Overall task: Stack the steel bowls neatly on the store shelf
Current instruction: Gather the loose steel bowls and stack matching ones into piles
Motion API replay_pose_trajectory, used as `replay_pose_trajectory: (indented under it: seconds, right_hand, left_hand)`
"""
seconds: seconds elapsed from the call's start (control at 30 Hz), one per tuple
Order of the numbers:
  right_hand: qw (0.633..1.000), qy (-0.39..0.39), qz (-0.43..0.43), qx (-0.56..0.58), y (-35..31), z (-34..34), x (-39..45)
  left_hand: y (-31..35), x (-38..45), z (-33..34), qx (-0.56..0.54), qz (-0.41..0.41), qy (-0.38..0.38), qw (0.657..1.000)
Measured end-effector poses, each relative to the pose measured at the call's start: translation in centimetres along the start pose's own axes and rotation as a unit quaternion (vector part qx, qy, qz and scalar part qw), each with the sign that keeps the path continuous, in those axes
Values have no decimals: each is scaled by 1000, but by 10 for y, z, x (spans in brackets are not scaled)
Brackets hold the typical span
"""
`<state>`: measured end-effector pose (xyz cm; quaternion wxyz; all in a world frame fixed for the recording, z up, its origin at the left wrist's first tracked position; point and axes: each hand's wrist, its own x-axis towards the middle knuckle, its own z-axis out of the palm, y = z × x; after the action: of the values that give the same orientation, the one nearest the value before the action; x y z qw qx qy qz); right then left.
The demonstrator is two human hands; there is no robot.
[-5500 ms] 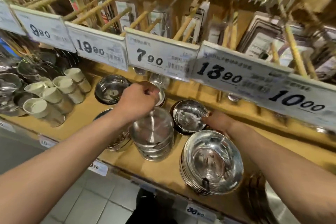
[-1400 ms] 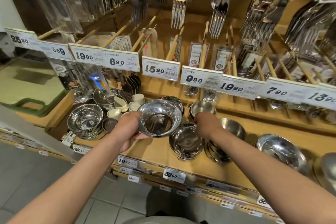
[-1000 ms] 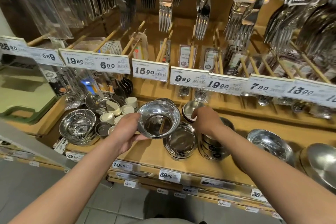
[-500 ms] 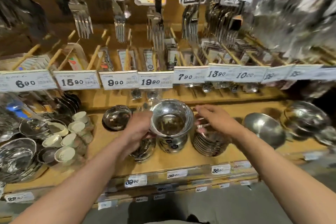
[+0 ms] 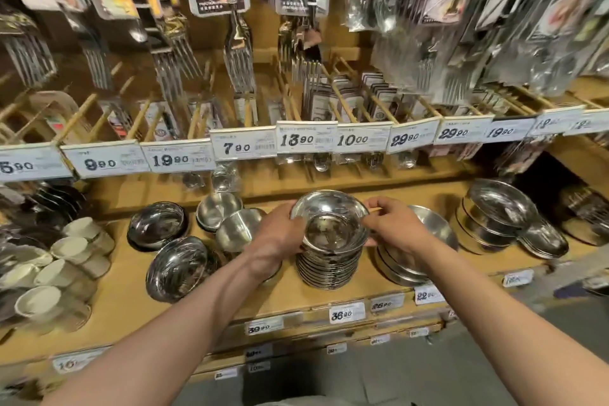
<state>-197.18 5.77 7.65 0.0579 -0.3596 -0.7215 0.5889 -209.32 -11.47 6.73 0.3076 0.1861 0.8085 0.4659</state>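
Note:
A steel bowl point(image 5: 331, 224) sits on top of a stack of steel bowls point(image 5: 326, 269) in the middle of the wooden shelf point(image 5: 131, 300). My left hand point(image 5: 280, 236) grips the bowl's left rim. On the bowl's right rim my right hand point(image 5: 392, 227) pinches with thumb and fingers. Right of the stack, behind my right hand, lies a stack of wider bowls point(image 5: 428, 241). More bowls lie to the left: a dark one point(image 5: 156, 224), a tilted one point(image 5: 178, 269) and two small ones point(image 5: 219, 211) point(image 5: 237, 229).
A further bowl stack point(image 5: 497, 211) stands at the right. White cups point(image 5: 62, 260) lie on their sides at the left. Price tags point(image 5: 306, 140) hang on a rail above the shelf, with packed forks point(image 5: 237, 53) on wooden pegs higher up.
The bowl held in my left hand has come down onto the middle stack. My right hand moved from the neighbouring stack to the bowl's right rim. The view shifted right.

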Motion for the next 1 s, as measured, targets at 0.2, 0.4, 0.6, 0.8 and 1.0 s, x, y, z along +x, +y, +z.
replay_pose_trajectory:
  seconds: [0.2, 0.4, 0.6, 0.8, 1.0]
  right_hand:
    - [995, 22, -25, -97, 19, -13, 21]
    - [977, 6, -68, -201, 26, -9, 44]
    - [959, 10, -91, -267, 36, 0, 54]
    - [954, 36, -116, -276, 42, 6, 52]
    - [952, 43, -116, -279, 49, 6, 54]
  left_hand:
    - [-5, 5, 28, 65, -31, 103, 992]
    - [-11, 3, 40, 121, -27, 156, 980]
    - [-18, 0, 47, 171, -56, 182, 967]
    - [-28, 1, 52, 158, -62, 208, 963]
    - [-30, 4, 54, 153, -47, 225, 961]
